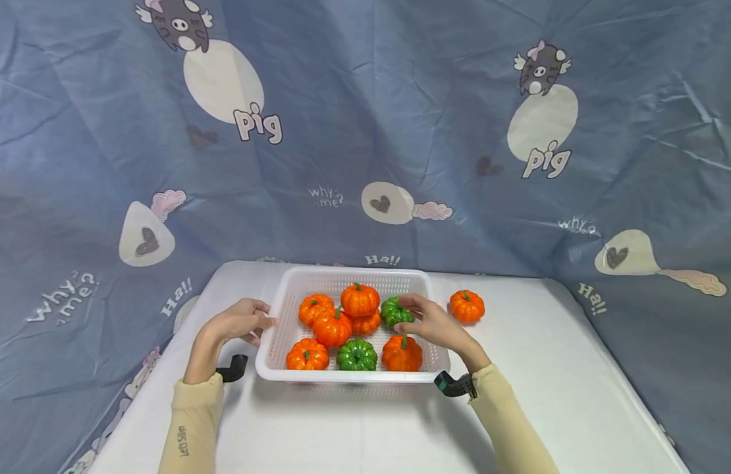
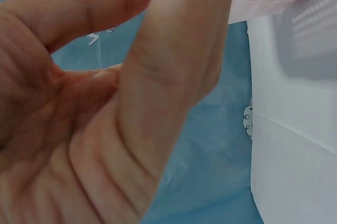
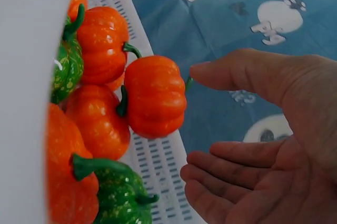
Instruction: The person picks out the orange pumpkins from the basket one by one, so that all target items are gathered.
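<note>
A white plastic basket (image 1: 353,376) holds several small toy pumpkins. My left hand (image 1: 238,322) is at the basket's left side, fingers loosely bent, fingertips right at the rim. Over the right part of the basket, my right hand (image 1: 434,324) has thumb and fingers spread apart with nothing between them. It partly covers a green pumpkin (image 1: 391,313), and an orange pumpkin (image 1: 402,359) sits just in front of that one. Another green pumpkin (image 1: 357,355) lies at the front middle. One orange pumpkin (image 3: 155,97) rests on top of others, its stem upward in the head view.
A single orange pumpkin (image 1: 467,307) sits on the white tabletop (image 1: 555,382), outside the basket to the right. Behind the table hangs a blue printed cloth (image 1: 318,151). Dark wrist-worn cameras (image 1: 454,384) sit near both cuffs.
</note>
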The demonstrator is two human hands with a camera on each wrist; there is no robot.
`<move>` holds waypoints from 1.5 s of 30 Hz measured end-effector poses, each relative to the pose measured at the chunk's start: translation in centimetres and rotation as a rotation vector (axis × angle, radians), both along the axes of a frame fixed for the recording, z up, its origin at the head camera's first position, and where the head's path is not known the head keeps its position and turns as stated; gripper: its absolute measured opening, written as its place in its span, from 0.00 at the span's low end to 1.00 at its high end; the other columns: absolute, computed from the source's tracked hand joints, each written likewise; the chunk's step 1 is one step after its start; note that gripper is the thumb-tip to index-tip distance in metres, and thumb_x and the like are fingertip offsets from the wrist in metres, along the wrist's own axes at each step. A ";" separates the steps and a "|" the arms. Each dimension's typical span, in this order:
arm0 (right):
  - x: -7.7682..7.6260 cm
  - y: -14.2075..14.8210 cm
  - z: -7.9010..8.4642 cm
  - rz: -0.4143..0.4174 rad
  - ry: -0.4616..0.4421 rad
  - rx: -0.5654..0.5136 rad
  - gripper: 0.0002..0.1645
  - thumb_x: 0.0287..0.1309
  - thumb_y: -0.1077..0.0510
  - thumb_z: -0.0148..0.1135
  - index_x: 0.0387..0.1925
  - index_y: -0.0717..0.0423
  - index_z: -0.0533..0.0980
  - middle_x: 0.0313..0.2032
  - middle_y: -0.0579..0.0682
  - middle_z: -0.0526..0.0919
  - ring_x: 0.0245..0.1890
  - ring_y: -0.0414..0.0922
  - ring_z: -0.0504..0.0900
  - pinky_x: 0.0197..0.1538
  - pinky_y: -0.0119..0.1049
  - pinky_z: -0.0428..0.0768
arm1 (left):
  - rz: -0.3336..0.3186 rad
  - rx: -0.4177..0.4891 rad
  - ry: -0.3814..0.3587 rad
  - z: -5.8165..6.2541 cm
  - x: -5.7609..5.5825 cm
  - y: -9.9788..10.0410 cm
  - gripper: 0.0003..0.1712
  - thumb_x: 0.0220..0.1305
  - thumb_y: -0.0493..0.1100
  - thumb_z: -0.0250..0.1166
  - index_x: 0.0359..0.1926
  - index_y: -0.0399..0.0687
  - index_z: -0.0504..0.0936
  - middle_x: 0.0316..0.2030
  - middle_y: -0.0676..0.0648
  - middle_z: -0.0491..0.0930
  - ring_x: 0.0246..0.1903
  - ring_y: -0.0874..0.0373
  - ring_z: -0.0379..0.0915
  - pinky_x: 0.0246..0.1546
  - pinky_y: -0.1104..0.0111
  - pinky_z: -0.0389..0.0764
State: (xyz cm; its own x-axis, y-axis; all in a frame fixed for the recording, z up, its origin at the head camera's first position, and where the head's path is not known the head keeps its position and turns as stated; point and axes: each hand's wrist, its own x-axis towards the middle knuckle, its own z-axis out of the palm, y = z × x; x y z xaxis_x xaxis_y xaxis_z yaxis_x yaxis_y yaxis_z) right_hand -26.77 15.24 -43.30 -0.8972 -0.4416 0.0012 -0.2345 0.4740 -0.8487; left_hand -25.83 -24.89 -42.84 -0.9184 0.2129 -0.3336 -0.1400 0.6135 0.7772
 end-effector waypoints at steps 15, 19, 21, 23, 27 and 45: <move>-2.4 -4.0 0.1 -0.042 0.054 0.145 0.44 0.50 0.53 0.70 0.65 0.67 0.65 0.63 0.63 0.71 0.63 0.57 0.71 0.65 0.50 0.70 | 0.008 0.015 0.002 -0.5 0.1 -0.1 0.32 0.66 0.38 0.57 0.63 0.20 0.60 0.40 0.36 0.78 0.32 0.55 0.75 0.32 0.62 0.85; -3.0 -4.6 0.0 -0.069 0.054 0.161 0.46 0.49 0.50 0.71 0.65 0.68 0.65 0.63 0.64 0.72 0.63 0.58 0.71 0.65 0.50 0.70 | 0.010 0.009 0.003 -0.5 0.1 -0.1 0.32 0.65 0.38 0.58 0.64 0.21 0.60 0.40 0.36 0.78 0.32 0.55 0.75 0.31 0.62 0.85; -3.3 -4.8 0.0 -0.079 0.047 0.168 0.46 0.50 0.49 0.71 0.65 0.67 0.65 0.62 0.64 0.72 0.63 0.58 0.71 0.65 0.50 0.70 | 0.008 0.004 0.005 -0.5 0.0 -0.1 0.32 0.65 0.38 0.58 0.64 0.21 0.61 0.41 0.36 0.78 0.32 0.55 0.75 0.31 0.63 0.85; -3.6 -5.0 -0.1 -0.082 0.040 0.172 0.46 0.50 0.49 0.71 0.65 0.67 0.64 0.61 0.65 0.72 0.63 0.59 0.71 0.65 0.50 0.70 | 0.009 0.003 0.005 -0.5 0.0 -0.2 0.32 0.65 0.38 0.57 0.64 0.21 0.61 0.42 0.36 0.78 0.32 0.55 0.76 0.31 0.63 0.85; -4.3 -5.4 -0.3 -0.094 0.021 0.170 0.46 0.51 0.46 0.70 0.65 0.67 0.65 0.60 0.65 0.73 0.62 0.59 0.72 0.64 0.50 0.71 | 0.010 0.006 0.005 -0.4 0.0 -0.2 0.32 0.65 0.38 0.57 0.63 0.20 0.61 0.43 0.35 0.78 0.33 0.55 0.76 0.31 0.62 0.85; -5.4 -6.8 -1.2 -0.086 -0.107 0.150 0.44 0.49 0.40 0.69 0.63 0.59 0.70 0.55 0.55 0.79 0.53 0.49 0.78 0.59 0.46 0.76 | 0.011 0.018 0.009 -0.3 0.0 -0.2 0.31 0.65 0.38 0.57 0.63 0.21 0.62 0.44 0.34 0.78 0.35 0.54 0.78 0.32 0.61 0.85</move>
